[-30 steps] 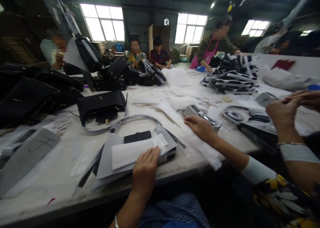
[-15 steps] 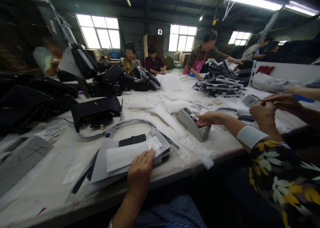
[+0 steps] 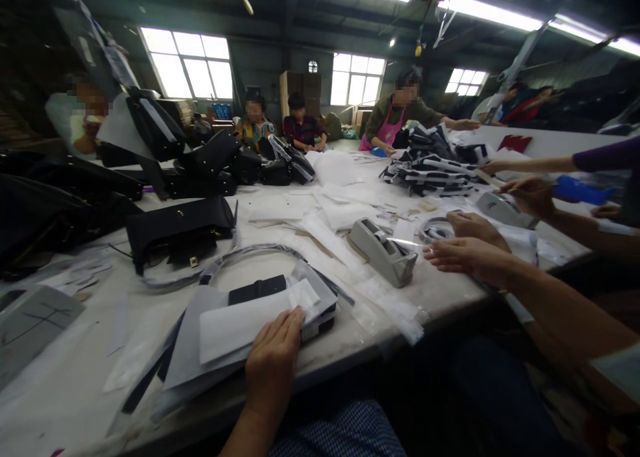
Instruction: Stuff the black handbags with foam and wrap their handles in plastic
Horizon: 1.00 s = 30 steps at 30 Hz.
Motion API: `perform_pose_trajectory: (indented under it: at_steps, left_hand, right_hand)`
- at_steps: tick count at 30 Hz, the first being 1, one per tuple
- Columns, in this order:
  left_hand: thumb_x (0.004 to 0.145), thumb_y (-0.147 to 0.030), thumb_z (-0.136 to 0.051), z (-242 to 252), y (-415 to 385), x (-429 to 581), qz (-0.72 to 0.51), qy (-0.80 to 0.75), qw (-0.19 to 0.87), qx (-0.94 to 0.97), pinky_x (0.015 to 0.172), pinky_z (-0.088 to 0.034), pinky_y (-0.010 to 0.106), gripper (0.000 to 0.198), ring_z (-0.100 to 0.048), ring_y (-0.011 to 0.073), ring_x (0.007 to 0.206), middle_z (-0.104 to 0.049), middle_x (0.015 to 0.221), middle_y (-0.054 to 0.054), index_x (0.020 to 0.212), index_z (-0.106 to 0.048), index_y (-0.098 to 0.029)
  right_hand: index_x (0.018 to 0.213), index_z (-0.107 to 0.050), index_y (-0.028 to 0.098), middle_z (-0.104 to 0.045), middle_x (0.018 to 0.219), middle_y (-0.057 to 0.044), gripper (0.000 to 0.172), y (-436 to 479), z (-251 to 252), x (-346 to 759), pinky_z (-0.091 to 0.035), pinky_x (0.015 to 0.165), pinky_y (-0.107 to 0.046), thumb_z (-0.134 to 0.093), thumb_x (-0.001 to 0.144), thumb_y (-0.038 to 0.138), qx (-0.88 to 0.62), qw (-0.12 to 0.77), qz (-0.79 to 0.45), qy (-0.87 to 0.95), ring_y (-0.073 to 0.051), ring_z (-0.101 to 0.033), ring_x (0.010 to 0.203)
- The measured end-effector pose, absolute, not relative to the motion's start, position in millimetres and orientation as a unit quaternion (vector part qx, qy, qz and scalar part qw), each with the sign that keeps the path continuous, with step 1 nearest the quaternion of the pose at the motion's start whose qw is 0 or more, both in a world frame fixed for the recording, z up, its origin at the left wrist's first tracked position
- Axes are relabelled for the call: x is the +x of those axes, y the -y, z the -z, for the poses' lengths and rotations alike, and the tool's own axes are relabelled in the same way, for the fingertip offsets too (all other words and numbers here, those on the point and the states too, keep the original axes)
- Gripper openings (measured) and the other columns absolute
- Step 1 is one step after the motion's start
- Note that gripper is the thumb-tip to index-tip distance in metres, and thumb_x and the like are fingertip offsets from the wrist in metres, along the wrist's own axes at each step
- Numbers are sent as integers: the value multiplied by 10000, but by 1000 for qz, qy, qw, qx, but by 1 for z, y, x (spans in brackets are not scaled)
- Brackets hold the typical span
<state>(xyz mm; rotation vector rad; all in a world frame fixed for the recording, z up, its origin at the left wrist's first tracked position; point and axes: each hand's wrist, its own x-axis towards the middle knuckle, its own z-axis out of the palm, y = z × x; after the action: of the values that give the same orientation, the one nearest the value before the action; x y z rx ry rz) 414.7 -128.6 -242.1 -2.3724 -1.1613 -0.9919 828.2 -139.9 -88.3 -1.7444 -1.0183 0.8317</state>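
My left hand (image 3: 274, 350) lies flat, fingers together, on a white sheet (image 3: 227, 333). Under that sheet is a grey sheet (image 3: 181, 363) partly covering a flat black item, possibly a bag, with a black flap (image 3: 257, 289) showing. A long strap in clear wrapping (image 3: 265, 248) curves behind it. To the right, my right hand (image 3: 470, 257) pinches the end of a strip of clear tape (image 3: 404, 243), which is stretched from a grey tape dispenser (image 3: 383, 253) on the table.
A black handbag (image 3: 180, 227) stands at left, near heaped black bags (image 3: 60, 203). Another grey dispenser (image 3: 37, 327) sits at lower left. Just behind my right hand are a co-worker's hands (image 3: 483, 229). Striped bag pieces (image 3: 430, 170) are piled across the white table (image 3: 320, 370).
My right hand has moved right, away from the dispenser, drawing out tape. My left hand stays on the white sheet. The co-worker's near hand has moved left. The view has shifted slightly.
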Motion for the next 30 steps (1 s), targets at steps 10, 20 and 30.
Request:
perform_pose_trajectory:
  at_steps: [10, 20, 30]
  left_hand:
    - [995, -139, -428, 239, 127, 415, 362, 386, 187, -828, 917, -457, 351, 317, -691, 211, 1015, -732, 1158, 46, 1232, -638, -158]
    - [986, -134, -443, 237, 128, 415, 357, 392, 171, -831, 913, -461, 355, 320, -693, 222, 1011, -732, 1162, 43, 1237, -640, -153]
    - [989, -134, -441, 238, 131, 418, 361, 416, 117, -826, 922, -490, 362, 313, -680, 223, 1076, -714, 1205, 28, 1208, -660, -179]
  right_hand:
    - [824, -727, 163, -759, 843, -117, 515, 150, 190, 839, -581, 660, -329, -697, 699, 661, -741, 384, -258, 487, -211, -698, 683]
    - [1074, -727, 227, -759, 1044, -67, 306, 185, 168, 844, -546, 784, -309, -472, 931, 137, -577, 150, 198, 778, -220, -717, 912]
    - [923, -665, 198, -701, 776, -37, 151, 123, 116, 699, -419, 632, -267, -534, 973, 254, -327, 117, 92, 933, -149, -624, 680]
